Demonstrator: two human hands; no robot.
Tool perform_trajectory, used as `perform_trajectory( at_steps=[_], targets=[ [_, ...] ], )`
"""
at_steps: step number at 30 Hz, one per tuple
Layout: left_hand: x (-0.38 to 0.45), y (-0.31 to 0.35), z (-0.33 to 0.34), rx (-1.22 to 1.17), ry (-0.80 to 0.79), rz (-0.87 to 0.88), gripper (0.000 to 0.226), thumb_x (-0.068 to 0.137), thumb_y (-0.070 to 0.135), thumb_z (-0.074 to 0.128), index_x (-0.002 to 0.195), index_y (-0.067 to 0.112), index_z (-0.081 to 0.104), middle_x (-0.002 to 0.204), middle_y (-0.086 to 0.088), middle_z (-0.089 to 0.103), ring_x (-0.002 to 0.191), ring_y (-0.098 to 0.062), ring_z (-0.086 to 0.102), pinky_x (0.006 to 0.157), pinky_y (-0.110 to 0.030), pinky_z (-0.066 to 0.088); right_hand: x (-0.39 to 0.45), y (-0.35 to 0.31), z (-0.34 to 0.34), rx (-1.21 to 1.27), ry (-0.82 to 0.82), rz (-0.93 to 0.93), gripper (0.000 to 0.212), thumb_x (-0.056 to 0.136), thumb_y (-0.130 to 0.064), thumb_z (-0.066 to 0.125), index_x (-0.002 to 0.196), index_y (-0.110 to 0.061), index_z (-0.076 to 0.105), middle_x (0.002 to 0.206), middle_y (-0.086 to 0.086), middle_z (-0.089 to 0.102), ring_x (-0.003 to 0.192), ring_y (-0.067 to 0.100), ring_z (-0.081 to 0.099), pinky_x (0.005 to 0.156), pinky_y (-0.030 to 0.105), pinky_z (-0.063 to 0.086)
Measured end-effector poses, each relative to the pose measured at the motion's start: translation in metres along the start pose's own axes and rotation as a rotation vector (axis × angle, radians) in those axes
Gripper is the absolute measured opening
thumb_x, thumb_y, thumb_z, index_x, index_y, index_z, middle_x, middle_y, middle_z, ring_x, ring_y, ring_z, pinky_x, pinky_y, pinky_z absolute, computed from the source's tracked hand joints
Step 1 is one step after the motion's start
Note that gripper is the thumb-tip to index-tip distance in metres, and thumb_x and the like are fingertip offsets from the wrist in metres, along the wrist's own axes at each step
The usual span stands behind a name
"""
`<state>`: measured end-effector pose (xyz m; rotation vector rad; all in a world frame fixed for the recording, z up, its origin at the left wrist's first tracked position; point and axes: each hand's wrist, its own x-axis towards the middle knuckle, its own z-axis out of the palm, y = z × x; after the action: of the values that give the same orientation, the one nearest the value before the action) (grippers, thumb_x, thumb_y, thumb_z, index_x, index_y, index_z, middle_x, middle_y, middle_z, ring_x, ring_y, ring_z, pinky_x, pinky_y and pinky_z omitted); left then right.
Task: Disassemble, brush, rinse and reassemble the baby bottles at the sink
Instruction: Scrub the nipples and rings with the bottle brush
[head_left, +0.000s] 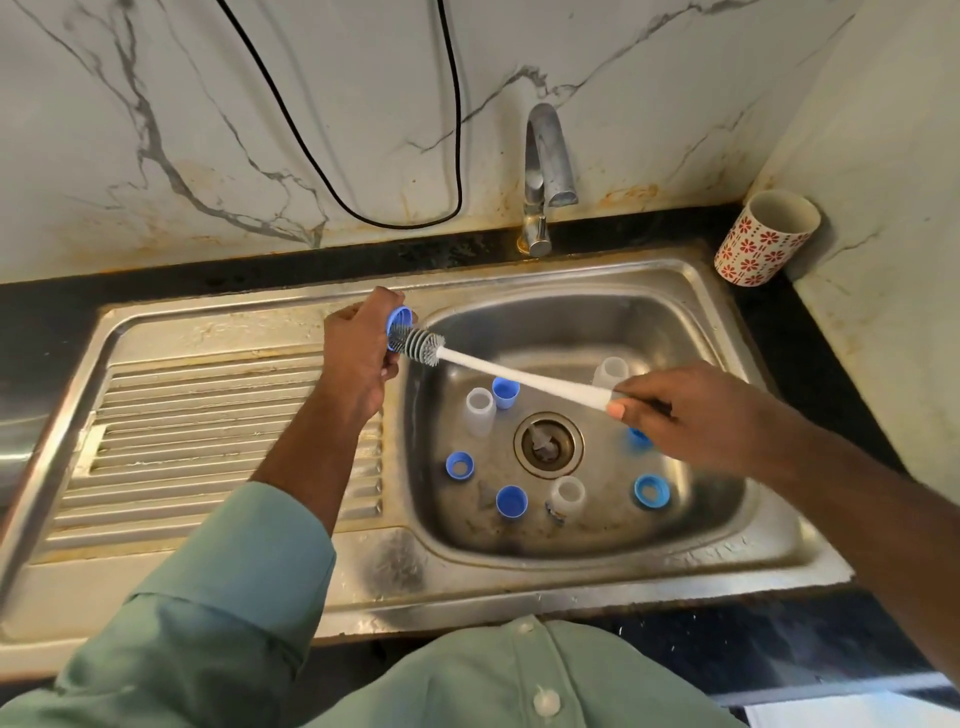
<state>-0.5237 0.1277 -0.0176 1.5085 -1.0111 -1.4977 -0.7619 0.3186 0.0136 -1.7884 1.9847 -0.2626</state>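
The left hand (363, 345) was raised over the sink's (363, 582) left basin edge, fingers curled round a blue cap (400, 318) with its open side facing right. The grey bristle head of the brush (415, 345) sat in the cap's mouth, its white handle running down to the right. The right hand (696, 415) hovered above the basin, pinching the handle's end between thumb and curled fingers.

On the basin floor, left to right, lay a blue ring (460, 465), a clear bottle (479, 410), two blue caps (505, 392) (511, 501) around the drain (548, 444), a second bottle (568, 496), a third bottle (612, 373) partly behind the handle, a blue piece (639, 437) mostly hidden under the right hand, and a second ring (651, 491). That made three bottles, two rings, three caps counting the held one, and one unclear piece.

Behind stood the tap (545, 171), and a flowered cup (763, 236) in the right corner.
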Motion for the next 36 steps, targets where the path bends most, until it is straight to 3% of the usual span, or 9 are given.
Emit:
perform_trajectory(
  at_steps=[5,9,12,15,19,23,28,31,36],
  targets=[
    [-0.008,-0.010,0.003,0.020,-0.007,-0.077,0.022,0.088,0.031,0.063,0.078,0.011,0.061,0.051,0.001,0.054,0.041,-0.009,0.039,0.045,-0.022,0.025,0.006,0.010,-0.011,0.069,0.107,0.006,0.034,0.095,-0.041,0.052,0.105,-0.016,0.073,0.064,-0.001,0.063,0.056,0.012,0.056,0.053,0.023,0.041],
    [-0.006,-0.013,0.001,0.002,-0.019,-0.119,0.022,0.087,0.030,0.063,0.082,0.008,0.062,0.058,-0.003,0.056,0.037,-0.009,0.038,0.040,-0.018,0.024,-0.001,0.004,-0.008,-0.021,-0.061,-0.022,0.029,0.096,-0.043,0.049,0.106,-0.026,0.070,0.067,-0.003,0.063,0.055,0.008,0.055,0.049,0.018,0.037],
    [-0.006,-0.014,0.002,0.001,-0.014,-0.119,0.023,0.089,0.030,0.061,0.076,0.011,0.061,0.050,-0.001,0.053,0.036,-0.008,0.037,0.043,-0.021,0.024,0.003,0.006,-0.009,0.034,0.068,0.045,0.031,0.095,-0.042,0.051,0.114,-0.026,0.070,0.065,-0.008,0.061,0.055,0.005,0.055,0.050,0.017,0.038],
    [-0.004,-0.013,0.001,0.052,-0.038,-0.113,0.023,0.087,0.031,0.063,0.077,0.011,0.062,0.049,0.001,0.055,0.039,-0.009,0.039,0.045,-0.024,0.025,0.003,0.005,-0.004,0.067,-0.049,0.070,0.029,0.094,-0.045,0.051,0.102,-0.026,0.072,0.067,-0.001,0.064,0.057,0.013,0.059,0.054,0.032,0.046],
    [-0.005,-0.026,0.001,0.053,-0.034,-0.123,0.023,0.087,0.030,0.062,0.074,0.010,0.062,0.055,-0.003,0.055,0.037,-0.007,0.039,0.045,-0.023,0.025,0.005,0.008,-0.004,0.228,-0.053,0.095,0.018,0.093,-0.037,0.057,0.090,-0.026,0.071,0.061,-0.003,0.065,0.048,0.003,0.053,0.046,0.014,0.037],
    [-0.001,-0.028,-0.001,-0.012,-0.072,-0.131,0.023,0.088,0.027,0.061,0.077,0.007,0.061,0.057,-0.005,0.055,0.040,-0.011,0.038,0.041,-0.021,0.020,0.000,0.004,0.006,0.312,-0.176,0.146,0.020,0.093,-0.042,0.056,0.081,-0.032,0.069,0.059,0.002,0.055,0.050,0.008,0.046,0.046,0.019,0.035],
    [0.000,-0.035,-0.002,0.004,-0.076,-0.124,0.025,0.089,0.030,0.061,0.077,0.008,0.062,0.057,-0.005,0.052,0.040,-0.010,0.037,0.042,-0.022,0.022,0.001,0.011,0.012,0.421,-0.109,0.248,0.025,0.095,-0.037,0.057,0.096,-0.017,0.073,0.055,-0.002,0.054,0.044,0.004,0.045,0.046,0.021,0.038],
    [-0.001,-0.039,-0.001,0.001,-0.074,-0.125,0.026,0.089,0.028,0.061,0.075,0.007,0.063,0.058,-0.005,0.055,0.041,-0.012,0.038,0.040,-0.020,0.020,-0.005,0.005,0.013,0.456,-0.255,0.251,0.019,0.095,-0.035,0.057,0.092,-0.022,0.071,0.056,0.000,0.053,0.044,0.010,0.043,0.043,0.023,0.036],
    [-0.001,-0.045,0.005,-0.022,-0.088,-0.144,0.024,0.089,0.028,0.061,0.076,0.008,0.059,0.056,-0.006,0.050,0.038,-0.011,0.035,0.037,-0.017,0.018,-0.005,0.012,0.014,0.538,-0.211,0.284,0.016,0.097,-0.032,0.055,0.099,-0.025,0.069,0.060,0.004,0.052,0.044,0.007,0.043,0.044,0.022,0.036]
  ],
)
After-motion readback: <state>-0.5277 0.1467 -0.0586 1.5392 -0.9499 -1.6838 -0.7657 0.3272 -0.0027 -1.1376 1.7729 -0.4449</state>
